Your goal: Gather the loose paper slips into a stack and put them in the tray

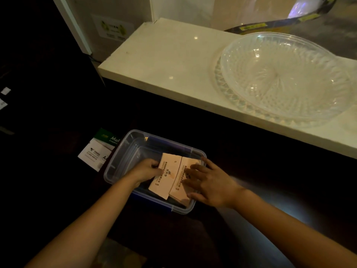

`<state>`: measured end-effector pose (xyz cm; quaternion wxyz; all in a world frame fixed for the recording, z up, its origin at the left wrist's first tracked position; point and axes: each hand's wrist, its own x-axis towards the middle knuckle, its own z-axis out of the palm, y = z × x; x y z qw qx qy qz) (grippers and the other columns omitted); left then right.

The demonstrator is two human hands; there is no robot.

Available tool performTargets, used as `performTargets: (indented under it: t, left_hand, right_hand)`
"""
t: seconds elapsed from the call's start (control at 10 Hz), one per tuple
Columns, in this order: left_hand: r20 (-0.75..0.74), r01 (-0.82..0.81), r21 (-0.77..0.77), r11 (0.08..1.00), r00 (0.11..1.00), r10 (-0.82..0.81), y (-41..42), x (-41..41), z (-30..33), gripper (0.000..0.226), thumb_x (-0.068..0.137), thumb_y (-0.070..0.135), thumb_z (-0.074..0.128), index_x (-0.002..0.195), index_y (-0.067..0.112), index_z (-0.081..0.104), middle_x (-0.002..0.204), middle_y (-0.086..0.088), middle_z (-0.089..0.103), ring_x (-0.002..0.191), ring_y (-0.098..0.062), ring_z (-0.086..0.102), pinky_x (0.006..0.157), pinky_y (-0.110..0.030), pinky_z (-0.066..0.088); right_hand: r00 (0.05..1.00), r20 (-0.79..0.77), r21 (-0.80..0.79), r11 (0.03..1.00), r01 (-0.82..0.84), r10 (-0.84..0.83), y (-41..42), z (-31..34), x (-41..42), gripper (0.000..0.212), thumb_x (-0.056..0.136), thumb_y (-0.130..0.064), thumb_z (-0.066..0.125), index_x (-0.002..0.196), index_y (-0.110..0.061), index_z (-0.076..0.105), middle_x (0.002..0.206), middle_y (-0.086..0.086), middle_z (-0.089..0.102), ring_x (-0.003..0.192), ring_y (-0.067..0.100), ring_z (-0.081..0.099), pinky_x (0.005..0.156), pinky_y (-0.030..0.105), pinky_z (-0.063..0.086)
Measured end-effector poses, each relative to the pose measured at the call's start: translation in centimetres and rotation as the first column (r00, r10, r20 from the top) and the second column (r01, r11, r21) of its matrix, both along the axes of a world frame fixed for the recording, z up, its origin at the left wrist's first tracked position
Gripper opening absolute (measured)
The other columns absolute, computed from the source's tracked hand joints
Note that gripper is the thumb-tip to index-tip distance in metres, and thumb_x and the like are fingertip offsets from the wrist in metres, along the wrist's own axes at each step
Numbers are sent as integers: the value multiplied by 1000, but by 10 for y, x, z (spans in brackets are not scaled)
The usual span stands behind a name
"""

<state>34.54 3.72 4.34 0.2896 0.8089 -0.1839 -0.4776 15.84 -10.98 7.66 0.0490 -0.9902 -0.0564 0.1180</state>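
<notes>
Head view: dim scene, looking down at clear plastic tray [123, 151] with blue trim, sitting on dark worktop [251, 151]. Two bundles of pinkish paper slips inside tray, side by side and touching along their long edges, printed faces up. Left bundle of slips [166, 176] pinched at its left edge by left hand [146, 170], fingers curled closed around the edge, far end tilted slightly up against tray interior. Right bundle of slips [180, 188] lying lower in tray, pressed flat under right hand [210, 184], fingers spread and extended, not curled; thumb near tray's front right rim. Both forearms reaching in from bottom of frame. Green-and-white A4 paper ream [98, 149] just beside tray's left wall, partly hidden behind it. Pale stone ledge [164, 60] running above and behind, carrying large cut-glass dish [286, 78] at right. Small white scraps [5, 90] visible far left in darkness, too dim to identify.
</notes>
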Motion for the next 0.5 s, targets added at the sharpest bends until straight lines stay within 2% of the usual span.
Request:
performTargets:
  t: [0.2, 0.3, 0.4, 0.5]
  left_hand:
    - [-16, -25, -15, 1000, 1000, 25, 4, 1, -4, 15, 84, 16, 59, 98, 21, 61, 106, -2, 68, 81, -4, 59, 60, -17, 42]
    - [0, -68, -50, 996, 998, 69, 7, 1, -1, 21, 83, 24, 61, 104, 24, 59, 94, 7, 64, 82, -4, 58, 59, -18, 39]
    - [72, -123, -97, 988, 989, 131, 12, 7, 11, 36, 81, 30, 64, 114, 19, 57, 91, 6, 64, 83, -6, 59, 58, -18, 37]
    - [149, -94, -160, 983, 982, 119, 18, 16, 36, 36, 83, 27, 62, 116, 14, 56, 102, -2, 65, 79, -5, 62, 55, -10, 40]
  right_hand:
    - [1000, 1, 0, 1000, -3, 3, 1, 1, 0, 53, 92, -53, 24, 135, -26, 40, 147, 7, 38, 138, 27, 23, 110, 47, -11]
    - [1000, -23, 14, 1000, -1, 2, 3, 5, 0, 50, 94, -51, 26, 136, -27, 38, 148, 6, 34, 140, 25, 18, 111, 47, -12]
    - [999, -16, 59, 997, 41, -40, 3, 14, 2, 47, 95, -49, 26, 136, -29, 37, 148, 2, 34, 141, 22, 16, 114, 51, -6]
    - [991, 6, 140, 982, 130, -132, 0, 33, 17, 45, 95, -47, 31, 133, -27, 43, 143, 2, 42, 138, 20, 24, 114, 50, 7]
